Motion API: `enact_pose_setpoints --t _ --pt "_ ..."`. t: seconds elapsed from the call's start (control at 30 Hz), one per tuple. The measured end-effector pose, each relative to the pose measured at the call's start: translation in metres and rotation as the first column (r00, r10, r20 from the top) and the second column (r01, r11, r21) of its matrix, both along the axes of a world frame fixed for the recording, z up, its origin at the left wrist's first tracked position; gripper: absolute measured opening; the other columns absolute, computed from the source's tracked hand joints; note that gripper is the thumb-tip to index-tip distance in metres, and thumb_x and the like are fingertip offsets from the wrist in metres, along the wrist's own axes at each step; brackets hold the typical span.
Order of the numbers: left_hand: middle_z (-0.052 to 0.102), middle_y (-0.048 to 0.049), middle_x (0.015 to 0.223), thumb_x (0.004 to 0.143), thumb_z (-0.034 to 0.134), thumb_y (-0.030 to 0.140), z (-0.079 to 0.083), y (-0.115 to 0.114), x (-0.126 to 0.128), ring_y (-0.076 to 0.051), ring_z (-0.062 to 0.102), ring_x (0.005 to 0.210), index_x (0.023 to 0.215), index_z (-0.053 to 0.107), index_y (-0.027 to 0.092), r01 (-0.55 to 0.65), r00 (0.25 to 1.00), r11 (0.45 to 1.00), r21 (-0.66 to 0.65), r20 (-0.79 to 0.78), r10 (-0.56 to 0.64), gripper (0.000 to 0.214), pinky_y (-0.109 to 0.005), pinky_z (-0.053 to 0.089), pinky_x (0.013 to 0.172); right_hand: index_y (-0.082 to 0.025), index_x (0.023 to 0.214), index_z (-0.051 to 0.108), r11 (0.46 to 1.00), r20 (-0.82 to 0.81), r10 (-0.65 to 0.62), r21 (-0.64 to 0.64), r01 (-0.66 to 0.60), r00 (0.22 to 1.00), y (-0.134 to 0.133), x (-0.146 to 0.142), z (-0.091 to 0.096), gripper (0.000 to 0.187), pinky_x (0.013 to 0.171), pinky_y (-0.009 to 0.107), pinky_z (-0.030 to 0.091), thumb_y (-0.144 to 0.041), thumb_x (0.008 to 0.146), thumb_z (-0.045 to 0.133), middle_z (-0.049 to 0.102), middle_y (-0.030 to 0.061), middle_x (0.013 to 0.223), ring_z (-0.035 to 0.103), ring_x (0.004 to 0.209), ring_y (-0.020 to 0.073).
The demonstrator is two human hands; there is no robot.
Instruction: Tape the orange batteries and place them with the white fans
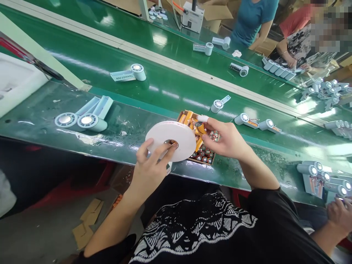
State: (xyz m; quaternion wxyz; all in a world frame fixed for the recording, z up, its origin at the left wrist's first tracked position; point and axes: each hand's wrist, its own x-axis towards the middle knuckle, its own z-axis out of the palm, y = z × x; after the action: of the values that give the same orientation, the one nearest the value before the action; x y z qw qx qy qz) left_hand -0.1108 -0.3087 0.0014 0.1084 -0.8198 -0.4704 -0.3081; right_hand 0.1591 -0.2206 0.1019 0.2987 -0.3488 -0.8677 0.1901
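A flat white roll of tape (183,141) is in my left hand (154,165), whose fingers reach into its centre hole. Between the thumb and fingers of my right hand (224,137) is an orange cylindrical battery (200,128) with a dark end. White wrapping covers one fingertip of that hand. Beneath, a shallow cardboard box (213,161) holds many orange batteries (205,156), some upright and some lying down. The roll hides the box's left part.
Two grey-blue handheld fan bodies (92,119) rest left on the bench. More fans (138,72) lie on the green conveyor belt (167,79). Open fan housings (313,170) stand at right, near another person's hand (338,212). Co-workers sit across the line.
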Motion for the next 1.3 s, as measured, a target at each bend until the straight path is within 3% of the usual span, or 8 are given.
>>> enact_pose_setpoints --t 0.3,0.47,0.63,0.73,0.83,1.03,1.17,1.3 --pt "0.072 -0.0044 0.139 0.087 0.063 -0.007 0.018 0.001 -0.014 -0.034 0.043 0.153 0.159 0.059 0.023 0.103 0.989 0.993 -0.062 -0.098 -0.109 0.077 -0.053 0.042 0.132 -0.016 0.104 0.068 0.985 0.161 0.149 -0.107 -0.133 0.976 0.007 0.004 0.012 0.014 0.07 0.031 0.045 -0.023 0.104 0.056 0.063 0.0021 0.08 0.053 0.071 0.0153" --pt "0.072 -0.0046 0.136 0.089 0.064 -0.004 0.023 0.004 -0.018 -0.035 0.047 0.147 0.16 0.058 0.028 0.085 0.987 0.995 -0.049 -0.133 -0.091 0.078 -0.053 0.05 0.124 -0.018 0.128 0.071 0.919 -0.12 -0.047 -0.394 -0.004 0.992 0.005 0.007 -0.008 0.034 0.072 0.03 0.053 -0.037 0.1 0.073 0.064 -0.0011 0.081 0.058 0.074 0.0153" --pt "0.076 -0.0066 0.122 0.089 0.074 0.004 0.027 0.003 -0.012 -0.039 0.05 0.137 0.162 0.055 0.033 0.055 0.995 0.998 0.022 -0.089 -0.053 0.08 -0.06 0.049 0.121 -0.027 0.16 0.048 0.839 -0.579 -0.436 -0.538 0.078 0.689 -0.019 -0.021 -0.048 0.082 0.092 0.045 0.066 -0.065 0.094 0.076 0.074 0.0071 0.113 0.074 0.102 0.0257" --pt "0.075 -0.0101 0.113 0.088 0.083 0.012 0.024 0.0 -0.004 -0.04 0.052 0.129 0.159 0.058 0.029 0.072 0.997 0.997 0.042 -0.03 -0.071 0.078 -0.061 0.051 0.115 -0.034 0.167 0.029 0.826 -0.693 -0.527 -0.555 0.103 0.492 -0.038 -0.046 -0.068 0.095 0.105 0.052 0.064 -0.07 0.092 0.076 0.069 0.0134 0.142 0.073 0.123 0.0303" --pt "0.072 -0.0108 0.101 0.087 0.089 0.023 0.019 -0.003 0.007 -0.04 0.055 0.121 0.148 0.066 0.025 0.095 0.994 0.992 0.088 0.048 -0.099 0.065 -0.062 0.053 0.111 -0.038 0.165 0.02 0.806 -0.714 -0.565 -0.585 0.091 0.414 -0.05 -0.06 -0.075 0.1 0.11 0.057 0.061 -0.066 0.09 0.081 0.065 0.0144 0.149 0.07 0.131 0.0326" --pt "0.073 -0.0087 0.097 0.083 0.092 0.021 0.012 -0.004 0.014 -0.04 0.058 0.121 0.135 0.071 0.026 0.056 0.993 0.992 0.111 0.094 -0.067 0.056 -0.062 0.053 0.108 -0.04 0.159 0.024 0.8 -0.708 -0.536 -0.6 0.008 0.46 -0.06 -0.051 -0.067 0.097 0.11 0.059 0.063 -0.057 0.087 0.086 0.065 0.0121 0.149 0.068 0.135 0.034" --pt "0.077 -0.0075 0.107 0.087 0.086 0.021 0.009 -0.009 0.021 -0.036 0.068 0.112 0.143 0.066 0.028 0.113 0.989 0.99 0.078 0.088 -0.12 0.059 -0.064 0.055 0.107 -0.041 0.161 0.028 0.803 -0.669 -0.552 -0.587 0.101 0.497 -0.059 -0.05 -0.061 0.096 0.104 0.061 0.066 -0.062 0.086 0.084 0.069 0.011 0.139 0.072 0.128 0.0351" --pt "0.079 -0.0076 0.118 0.09 0.082 0.02 0.002 -0.026 0.027 -0.034 0.07 0.116 0.146 0.066 0.032 0.277 0.96 0.959 -0.059 0.05 -0.275 0.06 -0.062 0.052 0.115 -0.039 0.154 0.051 0.851 -0.68 -0.521 -0.459 0.254 0.516 -0.024 -0.014 -0.002 0.079 0.091 0.051 0.071 -0.076 0.088 0.074 0.072 0.0085 0.135 0.072 0.13 0.0355"
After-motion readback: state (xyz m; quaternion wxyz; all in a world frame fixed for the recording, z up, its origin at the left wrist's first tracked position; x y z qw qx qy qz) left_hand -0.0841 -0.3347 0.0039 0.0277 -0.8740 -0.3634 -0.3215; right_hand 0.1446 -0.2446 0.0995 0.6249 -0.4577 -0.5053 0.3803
